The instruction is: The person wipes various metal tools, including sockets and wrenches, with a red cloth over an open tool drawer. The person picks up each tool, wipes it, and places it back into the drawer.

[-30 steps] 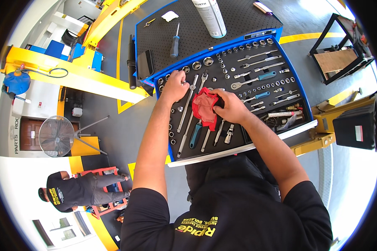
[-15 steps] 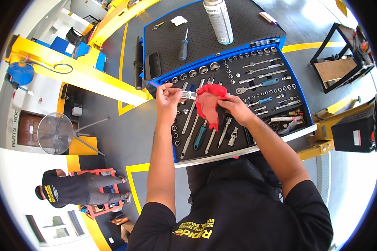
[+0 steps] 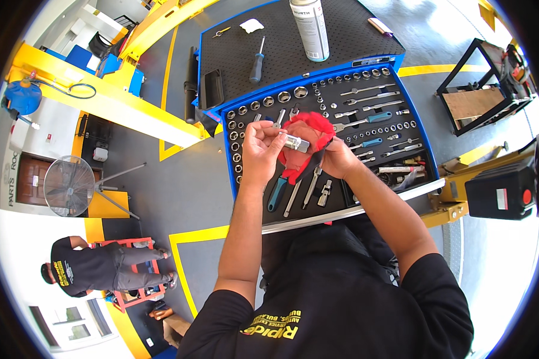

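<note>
While the left hand (image 3: 262, 147) clamps its grip on a silver metal piece (image 3: 295, 143) above the drawer (image 3: 311, 219), the right hand (image 3: 339, 159), at its four o'clock, clutches a red cloth (image 3: 318, 122) (bunched behind).

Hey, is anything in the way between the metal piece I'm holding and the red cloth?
Nothing visible: the metal piece shows directly in front of the cloth. Whether they touch, I can't tell.
</note>
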Demonstrator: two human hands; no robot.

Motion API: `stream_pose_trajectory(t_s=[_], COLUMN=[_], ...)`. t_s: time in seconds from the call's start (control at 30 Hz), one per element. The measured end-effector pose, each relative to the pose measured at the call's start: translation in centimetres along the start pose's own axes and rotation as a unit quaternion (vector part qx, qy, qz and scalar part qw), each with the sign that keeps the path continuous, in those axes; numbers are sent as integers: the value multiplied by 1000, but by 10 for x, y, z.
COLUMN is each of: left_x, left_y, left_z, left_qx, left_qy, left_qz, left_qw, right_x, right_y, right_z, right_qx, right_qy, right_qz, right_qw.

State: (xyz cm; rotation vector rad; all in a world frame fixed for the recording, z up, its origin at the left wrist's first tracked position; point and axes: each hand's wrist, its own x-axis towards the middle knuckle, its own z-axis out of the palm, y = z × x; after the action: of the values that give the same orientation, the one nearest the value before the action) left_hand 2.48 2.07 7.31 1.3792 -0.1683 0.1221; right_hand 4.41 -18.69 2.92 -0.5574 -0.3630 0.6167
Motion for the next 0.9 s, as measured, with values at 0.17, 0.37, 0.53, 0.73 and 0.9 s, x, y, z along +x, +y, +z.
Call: stream_pose_trajectory(t_s=[0.17, 0.37, 0.53, 0.73, 0.9], left_x=[2, 0, -33, -30, -27], left_y=[3, -2, -43, -52, -59], left_z=[22, 14, -1, 46, 50], left_qx=[133, 175, 263, 55, -83], left_qy=[-17, 156, 40, 4, 33], left_qz=[23, 112, -10, 62, -35], left_qw=[991, 966, 964, 997, 995], right_x=[-11, -14, -18, -14, -8], right_y=[5, -4, -5, -8, 17], right_z=[-15, -2, -14, 6, -11], right_qx=[95, 108, 143, 17, -155], right_qy=[66, 139, 115, 129, 110], right_qz=[107, 115, 101, 61, -4], right_qw=[987, 978, 978, 990, 982])
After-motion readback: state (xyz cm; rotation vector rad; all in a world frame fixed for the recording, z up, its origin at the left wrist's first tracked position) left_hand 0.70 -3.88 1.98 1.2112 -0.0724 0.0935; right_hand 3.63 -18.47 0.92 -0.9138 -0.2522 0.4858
